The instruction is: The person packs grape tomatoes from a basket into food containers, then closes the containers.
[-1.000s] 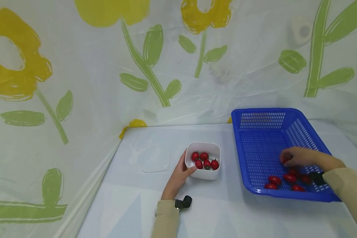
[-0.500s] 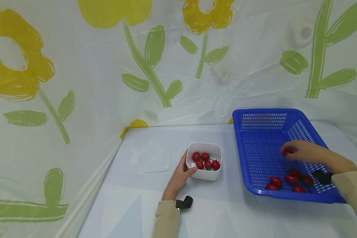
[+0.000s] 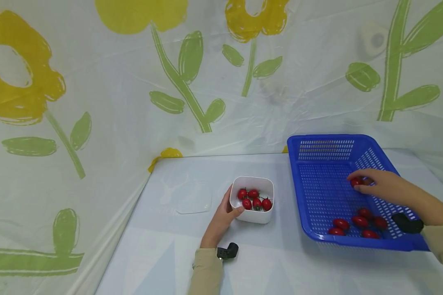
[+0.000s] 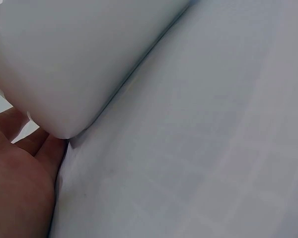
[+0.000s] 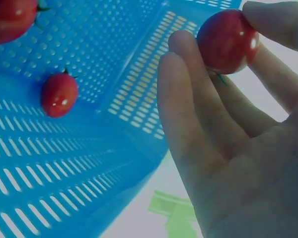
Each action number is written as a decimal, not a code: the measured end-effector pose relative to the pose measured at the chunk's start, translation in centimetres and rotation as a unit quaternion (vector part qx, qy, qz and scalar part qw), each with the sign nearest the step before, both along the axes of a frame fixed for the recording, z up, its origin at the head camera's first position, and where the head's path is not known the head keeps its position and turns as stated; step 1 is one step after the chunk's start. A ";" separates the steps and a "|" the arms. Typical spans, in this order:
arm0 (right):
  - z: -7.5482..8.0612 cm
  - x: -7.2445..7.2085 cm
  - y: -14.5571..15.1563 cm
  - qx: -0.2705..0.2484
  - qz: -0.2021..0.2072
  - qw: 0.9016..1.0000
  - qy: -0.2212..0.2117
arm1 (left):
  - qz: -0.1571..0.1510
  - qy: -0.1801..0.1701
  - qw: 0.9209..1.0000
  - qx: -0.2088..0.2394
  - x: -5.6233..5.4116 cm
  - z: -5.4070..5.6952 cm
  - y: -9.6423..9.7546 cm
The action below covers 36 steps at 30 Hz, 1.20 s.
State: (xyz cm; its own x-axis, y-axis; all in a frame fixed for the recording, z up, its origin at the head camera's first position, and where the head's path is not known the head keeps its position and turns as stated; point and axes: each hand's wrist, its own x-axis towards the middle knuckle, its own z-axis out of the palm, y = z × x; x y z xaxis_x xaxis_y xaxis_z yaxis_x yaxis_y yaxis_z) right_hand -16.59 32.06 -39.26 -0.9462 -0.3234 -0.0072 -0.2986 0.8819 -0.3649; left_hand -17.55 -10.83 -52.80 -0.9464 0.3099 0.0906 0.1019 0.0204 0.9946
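My left hand (image 3: pixel 222 217) grips the left side of a square white container (image 3: pixel 254 216), thumb at its near rim and fingers around the outer wall. Several cherry tomatoes (image 3: pixel 247 203) with green stems lie inside it. In the left wrist view only the smooth lower wall of the container (image 4: pixel 84 59) and part of the hand (image 4: pixel 20 188) show. Over the blue basket (image 3: pixel 297 180) my right hand (image 3: pixel 387 186) pinches a cherry tomato (image 5: pixel 226 42) between thumb and fingertips. Several more cherry tomatoes (image 3: pixel 359 222) lie at the basket's near end.
A clear, flat lid-like piece (image 3: pixel 194 200) lies on the white tablecloth left of the container. The blue basket has perforated, raised walls. Behind the table hangs a flower-printed curtain (image 3: pixel 125 82). Both wrists carry a black camera (image 3: pixel 227 250).
My right hand has risen from low in the basket, away from the other tomatoes, with the cherry tomato in its fingers. The left hand and white container have stayed put.
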 end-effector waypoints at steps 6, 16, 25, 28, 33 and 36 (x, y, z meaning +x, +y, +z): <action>0.5 0.8 -0.8 -0.025 -0.001 0.999 0.021 | -0.013 0.000 1.000 0.011 0.7 1.6 -0.1; 1.7 2.0 -3.7 -0.084 0.022 0.993 0.076 | -0.016 0.003 1.000 0.006 1.0 2.5 -0.1; 1.2 3.7 -6.3 -0.194 0.025 0.974 0.113 | -0.026 -0.005 1.000 0.008 1.4 2.7 0.0; 0.9 4.3 -7.4 -0.214 0.021 0.969 0.120 | -0.023 -0.003 1.000 0.011 1.5 2.7 0.1; 0.5 5.0 -9.2 -0.240 0.025 0.962 0.125 | -0.021 0.003 1.000 0.014 1.4 2.6 0.1; 0.3 5.3 -10.1 -0.255 0.030 0.958 0.127 | -0.016 0.002 1.000 0.008 1.2 2.7 0.0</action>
State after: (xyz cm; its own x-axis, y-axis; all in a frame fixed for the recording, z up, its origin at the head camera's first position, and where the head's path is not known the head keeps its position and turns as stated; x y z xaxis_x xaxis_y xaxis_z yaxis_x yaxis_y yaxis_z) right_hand -11.31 21.91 -38.93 -0.8761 -0.2780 0.3940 -0.4796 0.5870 -0.6523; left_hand -16.38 -10.82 -50.10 -0.9357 0.3386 0.0994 0.1062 0.0014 0.9943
